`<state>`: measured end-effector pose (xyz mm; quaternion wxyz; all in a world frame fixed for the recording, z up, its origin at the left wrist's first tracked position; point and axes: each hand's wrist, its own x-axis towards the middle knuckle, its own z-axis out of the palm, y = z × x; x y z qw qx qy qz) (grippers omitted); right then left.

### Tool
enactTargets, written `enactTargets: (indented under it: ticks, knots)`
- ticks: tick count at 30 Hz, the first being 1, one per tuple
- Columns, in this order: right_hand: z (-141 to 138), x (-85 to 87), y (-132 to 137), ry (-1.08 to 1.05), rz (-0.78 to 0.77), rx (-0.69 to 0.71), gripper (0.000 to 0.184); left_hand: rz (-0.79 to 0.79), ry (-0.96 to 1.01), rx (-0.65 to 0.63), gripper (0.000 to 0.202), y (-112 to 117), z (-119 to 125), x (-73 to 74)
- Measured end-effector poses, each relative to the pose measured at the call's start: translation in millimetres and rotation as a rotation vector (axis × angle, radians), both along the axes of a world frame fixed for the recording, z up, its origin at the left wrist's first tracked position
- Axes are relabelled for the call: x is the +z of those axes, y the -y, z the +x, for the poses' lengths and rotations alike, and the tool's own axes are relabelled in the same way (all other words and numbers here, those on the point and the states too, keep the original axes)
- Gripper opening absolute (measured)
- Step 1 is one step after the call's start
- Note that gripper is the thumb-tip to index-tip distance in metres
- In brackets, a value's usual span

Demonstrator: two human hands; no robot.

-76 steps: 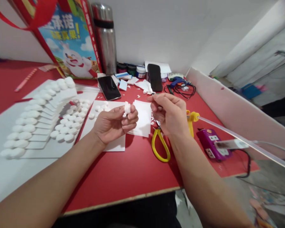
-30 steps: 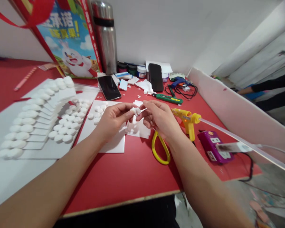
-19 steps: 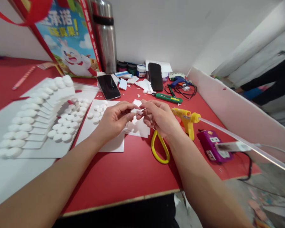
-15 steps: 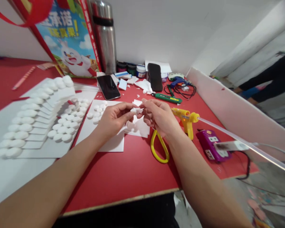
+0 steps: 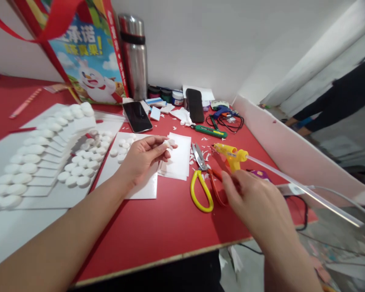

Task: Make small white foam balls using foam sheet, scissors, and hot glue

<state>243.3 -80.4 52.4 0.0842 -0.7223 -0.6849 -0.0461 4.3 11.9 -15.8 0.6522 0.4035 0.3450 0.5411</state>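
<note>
Above the red table, left hand pinches a white piece, right hand apart.

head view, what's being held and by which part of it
The left hand pinches a small white piece, its gripped part hidden. Whether the right hand holds the yellow glue gun cannot be told.

the right hand hides most of the purple box from me; left fingers partly cover a white piece.
</note>
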Motion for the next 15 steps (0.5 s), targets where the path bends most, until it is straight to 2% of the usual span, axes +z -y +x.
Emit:
enactTargets:
  ticks: [2,5,6,11,15]
  knots:
    - [21,-16.7,7,0.011,0.083,-0.093,0.038,-0.02,0.027,-0.012,0.026,0,1,0.4]
    - [42,-34.2,-3,-0.082,0.157,-0.116,0.052,-0.04,0.022,-0.024,0.03,0,3,-1.0]
    - [45,-37.1,-11,-0.137,0.15,-0.12,0.054,-0.046,0.013,-0.032,0.03,0,3,-1.8]
    - [53,-43.1,-48,-0.417,-0.052,-0.147,0.038,-0.059,-0.046,-0.09,0.031,2,6,-6.2]
    - [51,-50.6,-54,-0.679,-0.061,-0.207,0.035,-0.045,-0.031,-0.094,0.031,2,7,-7.8]
